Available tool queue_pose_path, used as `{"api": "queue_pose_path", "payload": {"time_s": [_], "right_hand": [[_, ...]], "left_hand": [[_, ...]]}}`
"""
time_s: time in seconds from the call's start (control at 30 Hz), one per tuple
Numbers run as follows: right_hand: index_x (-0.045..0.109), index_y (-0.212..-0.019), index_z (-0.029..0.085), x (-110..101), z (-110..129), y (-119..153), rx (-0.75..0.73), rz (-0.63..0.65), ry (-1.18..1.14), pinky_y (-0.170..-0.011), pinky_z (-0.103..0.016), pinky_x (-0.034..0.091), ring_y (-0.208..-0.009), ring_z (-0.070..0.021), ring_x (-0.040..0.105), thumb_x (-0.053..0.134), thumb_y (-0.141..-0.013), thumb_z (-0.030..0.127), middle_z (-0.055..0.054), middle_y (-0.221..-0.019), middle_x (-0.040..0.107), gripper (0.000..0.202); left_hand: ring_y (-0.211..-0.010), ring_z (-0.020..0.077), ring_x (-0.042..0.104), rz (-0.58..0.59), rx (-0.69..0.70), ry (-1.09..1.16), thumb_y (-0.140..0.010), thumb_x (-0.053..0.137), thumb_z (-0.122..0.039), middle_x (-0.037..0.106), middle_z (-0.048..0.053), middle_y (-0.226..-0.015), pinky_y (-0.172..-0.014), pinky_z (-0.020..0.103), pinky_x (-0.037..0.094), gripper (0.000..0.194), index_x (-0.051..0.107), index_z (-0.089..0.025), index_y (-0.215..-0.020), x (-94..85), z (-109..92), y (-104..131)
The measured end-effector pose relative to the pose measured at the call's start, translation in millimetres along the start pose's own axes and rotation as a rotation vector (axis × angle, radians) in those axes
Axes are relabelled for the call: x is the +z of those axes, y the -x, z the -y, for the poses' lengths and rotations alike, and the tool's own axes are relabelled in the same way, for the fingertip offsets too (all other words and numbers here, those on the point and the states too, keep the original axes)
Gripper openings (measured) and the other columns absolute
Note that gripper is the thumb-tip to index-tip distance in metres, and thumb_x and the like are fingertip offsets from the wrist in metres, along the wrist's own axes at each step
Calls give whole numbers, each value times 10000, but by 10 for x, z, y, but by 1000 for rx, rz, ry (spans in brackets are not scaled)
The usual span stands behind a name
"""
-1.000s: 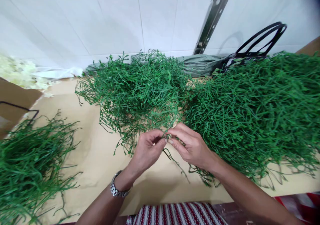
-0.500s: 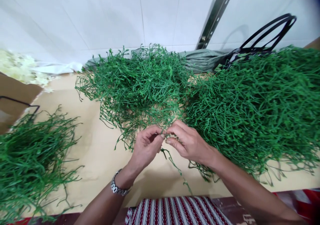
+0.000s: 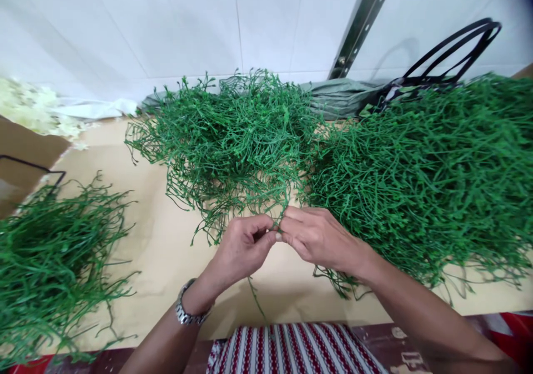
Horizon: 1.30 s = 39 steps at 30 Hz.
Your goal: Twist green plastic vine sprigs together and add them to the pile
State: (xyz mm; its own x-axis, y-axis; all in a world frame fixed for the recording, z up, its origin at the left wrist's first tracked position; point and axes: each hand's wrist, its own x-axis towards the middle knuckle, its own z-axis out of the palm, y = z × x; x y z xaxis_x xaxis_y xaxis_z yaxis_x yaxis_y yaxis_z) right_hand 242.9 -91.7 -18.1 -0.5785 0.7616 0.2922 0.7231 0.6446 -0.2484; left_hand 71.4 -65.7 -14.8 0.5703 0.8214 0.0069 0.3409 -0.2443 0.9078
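Note:
My left hand (image 3: 246,246), with a metal watch on its wrist, pinches a thin green artificial stem (image 3: 276,222) between thumb and forefinger. Right against it, my right hand (image 3: 314,235) is closed on the same stem, its fingertips touching those of the left. The stem's tail end (image 3: 256,296) hangs below my left hand over the tabletop. Just beyond my hands lies a loose heap of green plastic stems (image 3: 233,135) with small buds at their tips. A larger, denser pile of green stems (image 3: 428,185) spreads beside my right forearm.
Another bunch of green stems (image 3: 62,257) lies at the left. Behind it are a cardboard box (image 3: 29,155) and cream flowers (image 3: 25,105). A black-handled bag (image 3: 453,52), grey-green cloth (image 3: 343,97) and a slotted metal post (image 3: 360,24) stand along the white wall (image 3: 195,24).
Both hands have drawn closer together, fingertips now meeting on the stem. The stem's hanging tail has swung from the right to the left, below my left hand.

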Motion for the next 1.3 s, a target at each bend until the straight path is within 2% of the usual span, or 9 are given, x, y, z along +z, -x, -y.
{"api": "queue_pose_path", "payload": {"time_s": [0.1, 0.2, 0.4, 0.53, 0.73, 0.9, 1.03, 1.17, 1.3], "right_hand": [[533, -678, 155, -79, 16, -28, -76, 108, 49, -510, -268, 270, -546, -122, 388, 377, -833, 107, -14, -651, 467, 225], [521, -656, 156, -131, 28, -55, -130, 195, -7, -497, -263, 248, -531, -114, 362, 394, -775, 80, -6, -639, 452, 190], [483, -592, 155, -158, -1, -81, -249, 272, -179, -498, -245, 248, -526, -100, 322, 393, -675, 61, 11, -592, 405, 155], [425, -541, 159, -152, -31, -82, -300, 167, -413, -513, -238, 266, -544, -95, 339, 397, -750, 96, 17, -581, 372, 219], [420, -525, 155, -31, -20, -81, -220, 6, -881, -527, -222, 315, -554, -96, 389, 446, -867, 305, 10, -553, 385, 374], [437, -542, 148, 80, 62, -65, -131, -175, -1004, -512, -210, 302, -552, -89, 391, 462, -875, 348, 10, -554, 395, 389], [452, -599, 151, 6, 102, -32, -40, -239, -756, -527, -215, 288, -562, -93, 367, 439, -894, 290, 18, -564, 380, 327], [468, -654, 151, -133, 91, 6, 4, -88, -478, -561, -223, 301, -607, -107, 375, 409, -896, 224, 3, -616, 409, 261], [473, -669, 147, -175, 75, 24, 8, 21, -361, -594, -229, 314, -630, -113, 393, 383, -891, 185, -4, -632, 434, 242]], "left_hand": [[-474, 59, 278, 108, 123, -292, -751, 449, -93, 306, -58, -489, -481, 217, 198, 247, 366, -145, -525, -86, -48, 17], [-467, 58, 260, 191, 172, -338, -725, 428, -57, 278, -61, -487, -478, 216, 187, 246, 318, -152, -527, -125, -51, 32], [-456, 58, 243, 361, 97, -124, -739, 442, -103, 227, -60, -479, -452, 207, 189, 290, 285, -159, -502, -137, -18, 41], [-444, 52, 215, 449, -3, 201, -747, 496, -166, 210, -66, -473, -420, 206, 170, 330, 304, -159, -479, -163, -44, 39], [-424, 53, 269, 363, -103, 653, -636, 685, -294, 333, -56, -430, -414, 215, 183, 347, 435, -131, -459, -101, -12, 31], [-424, 58, 303, 217, -117, 828, -588, 728, -336, 418, -32, -452, -417, 218, 202, 362, 457, -129, -468, -3, 20, 55], [-446, 63, 289, 81, -29, 649, -677, 665, -332, 375, -46, -470, -424, 216, 199, 272, 531, -127, -558, -35, 7, 68], [-478, 67, 312, 58, 87, 228, -782, 550, -251, 369, -45, -501, -449, 209, 240, 238, 514, -130, -580, -95, -36, 59], [-524, 80, 385, -45, 220, -115, -787, 516, -179, 452, -27, -553, -497, 204, 296, 157, 521, -133, -637, -87, -62, 74]]}}
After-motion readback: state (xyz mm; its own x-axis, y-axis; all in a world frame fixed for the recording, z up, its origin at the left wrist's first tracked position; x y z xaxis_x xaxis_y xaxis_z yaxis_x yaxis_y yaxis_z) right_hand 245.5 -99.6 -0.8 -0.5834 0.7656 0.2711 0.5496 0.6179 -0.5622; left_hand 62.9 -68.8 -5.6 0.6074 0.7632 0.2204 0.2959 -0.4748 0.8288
